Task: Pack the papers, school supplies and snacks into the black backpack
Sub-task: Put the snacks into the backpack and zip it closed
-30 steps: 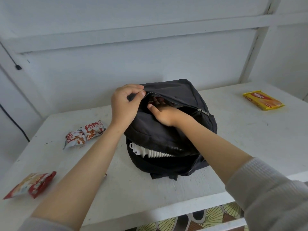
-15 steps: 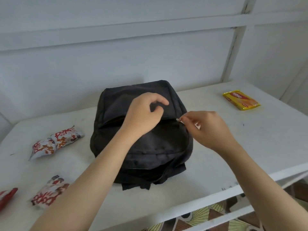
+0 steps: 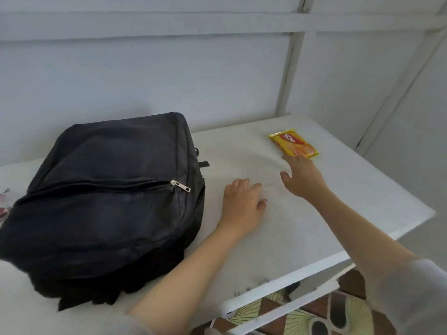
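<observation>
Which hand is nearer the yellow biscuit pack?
Right. The right hand reaches right up to the yellow biscuit pack; the left hand rests on the table beside the backpack.

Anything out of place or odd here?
Mildly odd: the front zipper of the black backpack looks closed, yet the yellow biscuit packet lies unpacked on the white table. The right hand reaches toward it; the left hand rests on the table. Nothing spilled or damaged.

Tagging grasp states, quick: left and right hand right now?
Left hand: open, resting on the table, holding nothing.
Right hand: open, fingers spread by the yellow pack, holding nothing.
</observation>
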The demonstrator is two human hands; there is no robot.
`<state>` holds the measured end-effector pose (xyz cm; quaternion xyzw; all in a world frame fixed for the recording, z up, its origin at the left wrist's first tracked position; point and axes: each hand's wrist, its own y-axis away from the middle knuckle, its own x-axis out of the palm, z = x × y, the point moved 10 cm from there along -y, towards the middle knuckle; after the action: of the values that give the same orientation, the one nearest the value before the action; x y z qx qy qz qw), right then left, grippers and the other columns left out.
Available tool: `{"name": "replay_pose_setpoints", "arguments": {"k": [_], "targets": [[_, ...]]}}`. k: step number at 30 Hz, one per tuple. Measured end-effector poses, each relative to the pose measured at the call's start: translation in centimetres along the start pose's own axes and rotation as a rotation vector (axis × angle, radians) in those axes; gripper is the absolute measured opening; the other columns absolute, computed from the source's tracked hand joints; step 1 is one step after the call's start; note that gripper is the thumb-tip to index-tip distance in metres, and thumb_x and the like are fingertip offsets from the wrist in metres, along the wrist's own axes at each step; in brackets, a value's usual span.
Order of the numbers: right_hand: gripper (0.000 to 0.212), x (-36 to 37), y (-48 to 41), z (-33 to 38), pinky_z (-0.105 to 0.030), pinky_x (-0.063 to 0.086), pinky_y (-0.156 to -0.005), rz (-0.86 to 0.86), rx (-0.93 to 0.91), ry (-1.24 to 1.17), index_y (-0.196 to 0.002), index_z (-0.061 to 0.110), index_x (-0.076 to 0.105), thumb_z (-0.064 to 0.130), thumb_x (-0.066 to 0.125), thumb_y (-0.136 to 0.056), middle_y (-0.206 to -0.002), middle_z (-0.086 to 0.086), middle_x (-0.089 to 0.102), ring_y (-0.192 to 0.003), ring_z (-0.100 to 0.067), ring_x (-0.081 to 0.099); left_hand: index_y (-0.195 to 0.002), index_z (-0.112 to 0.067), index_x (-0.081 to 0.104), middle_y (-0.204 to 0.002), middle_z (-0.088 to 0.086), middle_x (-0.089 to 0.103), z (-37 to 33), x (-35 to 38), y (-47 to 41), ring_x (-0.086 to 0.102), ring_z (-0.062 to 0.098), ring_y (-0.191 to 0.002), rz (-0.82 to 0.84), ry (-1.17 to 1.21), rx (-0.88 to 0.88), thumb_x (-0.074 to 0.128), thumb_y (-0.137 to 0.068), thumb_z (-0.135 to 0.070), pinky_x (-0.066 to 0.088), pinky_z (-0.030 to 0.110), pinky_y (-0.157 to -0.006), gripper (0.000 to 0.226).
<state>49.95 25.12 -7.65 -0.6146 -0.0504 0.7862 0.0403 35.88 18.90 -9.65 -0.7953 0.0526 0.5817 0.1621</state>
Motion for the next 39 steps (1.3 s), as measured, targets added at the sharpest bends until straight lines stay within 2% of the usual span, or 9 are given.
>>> {"name": "replay_pose_setpoints", "arguments": {"k": [7, 15, 20, 25, 28, 30, 32, 35, 39], "targets": [[0.049, -0.4, -4.1, -4.3, -0.042, 0.035, -0.097, -0.06, 0.07, 0.143, -0.134, 0.018, 0.045, 0.034, 0.054, -0.089, -0.133, -0.017, 0.041, -0.119, -0.037, 0.039, -0.144, -0.026, 0.03, -0.155, 0.005, 0.018, 0.7, 2.5, 0.5, 0.011, 0.02, -0.142, 0.069, 0.032, -0.061, 0.031, -0.098, -0.037, 0.004, 0.039, -0.115, 0.047], [0.075, 0.8, -7.0, -6.1, -0.044, 0.031, -0.098, 0.002, 0.176, 0.077, -0.132, 0.007, 0.036, 0.062, 0.049, -0.083, -0.126, -0.019, 0.046, -0.116, -0.039, 0.043, -0.146, -0.028, 0.027, -0.156, 0.001, 0.015, 0.6, 2.3, 0.8, 0.007, 0.016, -0.143, 0.071, 0.067, -0.08, 0.031, -0.099, -0.037, -0.002, 0.035, -0.115, 0.048], [0.062, 0.1, -7.1, -6.1, -0.042, 0.033, -0.089, -0.041, 0.23, 0.02, -0.119, 0.01, 0.04, 0.054, 0.058, -0.08, -0.116, -0.018, 0.053, -0.108, -0.038, 0.049, -0.145, -0.027, 0.029, -0.156, 0.001, 0.018, 0.4, 2.0, 1.0, 0.009, 0.017, -0.143, 0.043, 0.084, -0.076, 0.03, -0.099, -0.036, -0.001, 0.035, -0.115, 0.047], [0.047, -1.0, -4.4, -5.9, -0.04, 0.024, -0.087, -0.123, 0.455, -0.475, -0.098, 0.02, 0.047, 0.062, 0.048, -0.078, -0.1, -0.008, 0.061, -0.101, -0.032, 0.053, -0.138, -0.023, 0.042, -0.149, 0.005, 0.033, 0.3, 1.7, 1.3, 0.023, 0.02, -0.139, 0.092, 0.143, -0.021, 0.038, -0.097, -0.031, 0.008, 0.037, -0.116, 0.042], [0.036, -0.8, -3.2, -3.2, -0.038, 0.028, -0.091, -0.057, 0.413, -0.734, -0.093, 0.021, 0.047, 0.053, 0.054, -0.077, -0.081, 0.002, 0.055, -0.083, -0.023, 0.051, -0.112, -0.016, 0.065, -0.105, 0.0, 0.067, -0.7, -1.6, 2.7, 0.059, 0.019, -0.099, 0.013, 0.149, 0.153, 0.041, -0.086, -0.028, 0.041, 0.039, -0.094, 0.037], [0.032, -1.1, -2.3, -0.6, -0.044, 0.036, -0.098, -0.017, 0.342, -0.858, -0.085, 0.023, 0.049, 0.05, 0.06, -0.073, -0.078, 0.006, 0.051, -0.074, -0.015, 0.048, -0.107, -0.015, 0.068, -0.095, -0.004, 0.07, -0.7, -5.0, 4.3, 0.061, 0.014, -0.089, -0.081, 0.178, 0.221, 0.047, -0.086, -0.025, 0.044, 0.032, -0.084, 0.032], [0.03, -2.0, -1.0, 2.2, -0.038, 0.043, -0.083, 0.019, 0.273, -0.965, -0.084, 0.022, 0.051, 0.046, 0.064, -0.07, -0.081, 0.005, 0.051, -0.073, -0.012, 0.047, -0.108, -0.016, 0.069, -0.096, -0.007, 0.07, 0.1, -9.6, 5.8, 0.059, 0.007, -0.089, -0.21, 0.182, 0.246, 0.054, -0.085, -0.022, 0.041, 0.023, -0.085, 0.028], [0.024, -3.1, 1.2, 6.8, -0.027, 0.032, -0.057, 0.097, 0.15, -1.098, -0.094, 0.013, 0.054, 0.029, 0.065, -0.08, -0.079, 0.004, 0.05, -0.067, -0.009, 0.044, -0.114, -0.02, 0.066, -0.103, -0.01, 0.067, 4.0, -16.1, 7.6, 0.057, 0.003, -0.094, -0.338, 0.145, 0.164, 0.064, -0.08, -0.014, 0.038, 0.015, -0.089, 0.035], [0.019, -3.1, 5.0, 12.7, -0.022, 0.032, -0.058, 0.226, 0.046, -1.204, -0.095, 0.012, 0.055, 0.021, 0.065, -0.082, -0.078, 0.007, 0.054, -0.07, -0.006, 0.046, -0.118, -0.029, 0.062, -0.115, -0.017, 0.057, 13.0, -21.1, 9.8, 0.049, 0.007, -0.111, -0.321, 0.038, -0.141, 0.075, -0.075, -0.014, 0.036, 0.023, -0.092, 0.047]]}}
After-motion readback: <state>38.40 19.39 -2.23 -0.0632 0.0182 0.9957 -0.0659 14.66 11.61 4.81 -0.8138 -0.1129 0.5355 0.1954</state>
